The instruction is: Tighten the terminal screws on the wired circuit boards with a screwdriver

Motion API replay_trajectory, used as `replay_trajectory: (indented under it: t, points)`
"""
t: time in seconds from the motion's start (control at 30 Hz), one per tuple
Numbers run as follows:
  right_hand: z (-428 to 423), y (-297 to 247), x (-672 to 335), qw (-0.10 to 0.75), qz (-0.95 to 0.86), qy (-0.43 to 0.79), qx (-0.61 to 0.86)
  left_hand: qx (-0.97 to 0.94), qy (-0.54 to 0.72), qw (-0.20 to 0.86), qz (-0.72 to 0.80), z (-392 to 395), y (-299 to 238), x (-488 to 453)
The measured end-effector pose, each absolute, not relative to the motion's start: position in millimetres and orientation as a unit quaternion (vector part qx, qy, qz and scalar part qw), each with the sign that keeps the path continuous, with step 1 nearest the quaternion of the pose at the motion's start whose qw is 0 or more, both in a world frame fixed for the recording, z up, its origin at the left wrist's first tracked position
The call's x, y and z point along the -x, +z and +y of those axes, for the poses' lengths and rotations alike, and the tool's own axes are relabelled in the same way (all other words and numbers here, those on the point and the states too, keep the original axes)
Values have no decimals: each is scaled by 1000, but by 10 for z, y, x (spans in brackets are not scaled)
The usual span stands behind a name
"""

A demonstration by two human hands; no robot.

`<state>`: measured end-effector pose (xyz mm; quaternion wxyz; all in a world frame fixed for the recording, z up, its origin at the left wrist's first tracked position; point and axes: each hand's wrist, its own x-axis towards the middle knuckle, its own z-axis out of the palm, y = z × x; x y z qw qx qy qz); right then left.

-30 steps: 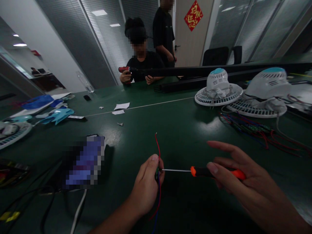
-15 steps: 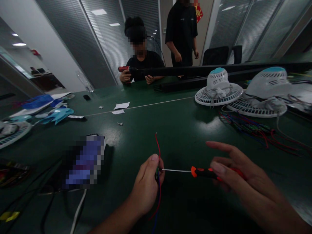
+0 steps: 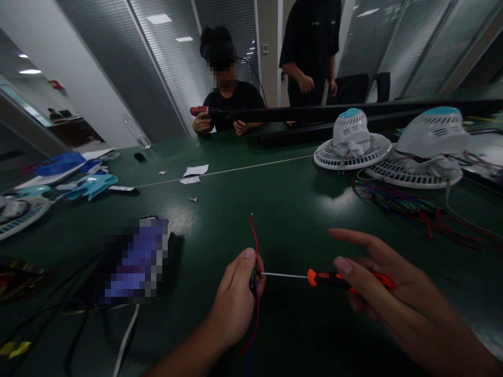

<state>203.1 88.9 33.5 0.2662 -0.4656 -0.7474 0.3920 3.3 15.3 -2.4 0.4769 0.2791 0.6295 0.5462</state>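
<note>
Since the bit in hand is tiny, it's pinched hard in the left hand (image 3: 236,303). The thumb is pressed against curled fingers, with the grip closed right up on a small dark part (image 3: 252,281) that can't really be made out in this light. A red wire (image 3: 255,235) is left sticking up past the thumb, and it's looped back down under the hand next to a blue wire (image 3: 251,361), probably so both are clear of the tool. The screwdriver (image 3: 320,277) is held level, its thin shaft tip set against the part. In the right hand (image 3: 393,298) the grip is closed round the orange-and-black handle by the thumb and lower fingers only. The index and middle fingers are fanned out loose, which looks like a light hold for fine turning, not force. Both hands are held low over the green tabletop (image 3: 291,209), well lit from above.

To the left, a pixelated device (image 3: 133,262) is parked flat, with a white cable (image 3: 126,340) run off toward the near edge. Further right, a tangle of coloured wires (image 3: 412,209) is spread beside a white fan (image 3: 351,139) and a second fan (image 3: 428,141), both laid grille-down so they sit stable. Paper scraps (image 3: 195,171) and light-blue plastic pieces (image 3: 92,186) are scattered mid-table. At the far side a red power tool (image 3: 198,111) is held by a seated person against a long black bar (image 3: 334,112), and another person (image 3: 310,47) can be seen standing behind.
</note>
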Motion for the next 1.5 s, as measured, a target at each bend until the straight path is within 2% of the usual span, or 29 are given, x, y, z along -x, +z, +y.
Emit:
replay_trajectory:
  t: [0.5, 0.67, 0.9, 1.1, 1.23, 1.5]
  points:
    - [902, 309, -2036, 290, -758, 367, 455, -276, 549, 476, 629, 152, -58, -24]
    - [883, 338, -2028, 294, -741, 395, 456, -278, 545, 469, 637, 148, -33, -33]
    - [870, 341, -2015, 348, -711, 405, 458, -278, 543, 469, 639, 156, 3, -44]
    - [899, 320, -2030, 292, -701, 462, 459, -274, 538, 471, 643, 159, -5, -38]
    - [932, 314, -2044, 251, -696, 451, 500, -280, 535, 465, 648, 153, -19, -27]
    - [927, 307, -2020, 275, -716, 428, 478, -282, 532, 475, 642, 154, 2, -35]
